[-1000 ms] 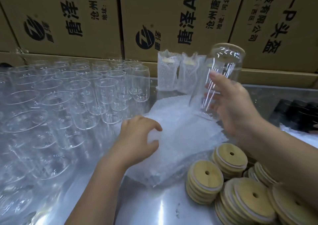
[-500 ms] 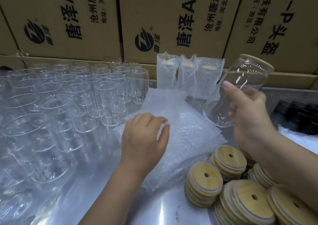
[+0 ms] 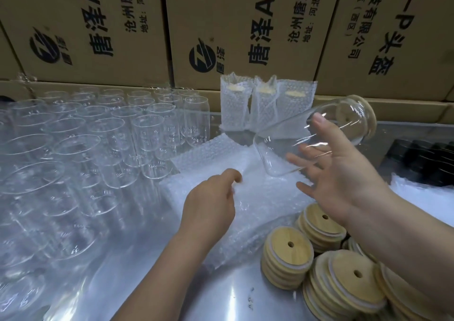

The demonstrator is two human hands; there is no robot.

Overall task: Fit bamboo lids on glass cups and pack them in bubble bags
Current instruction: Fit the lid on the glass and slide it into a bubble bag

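The glass cup (image 3: 282,148) is in the air at the middle right of the frame. It is tipped over, with its bottom down to the left and its wooden lid (image 3: 368,116) up to the right. The right hand (image 3: 344,173) holds it, thumb on top and fingers under it.

Just below the cup is a pile of bubble bags (image 3: 258,222) on the shiny surface (image 3: 172,284). The left hand (image 3: 211,205) is on the pile, and its curled fingers pinch the top bag (image 3: 245,190).

Stacks of wooden lids (image 3: 287,254) sit at the lower right. Three packed cups (image 3: 262,107) stand upright behind the pile. Many empty glasses (image 3: 110,136) fill the left side. Big brown boxes (image 3: 245,26) stand along the top.
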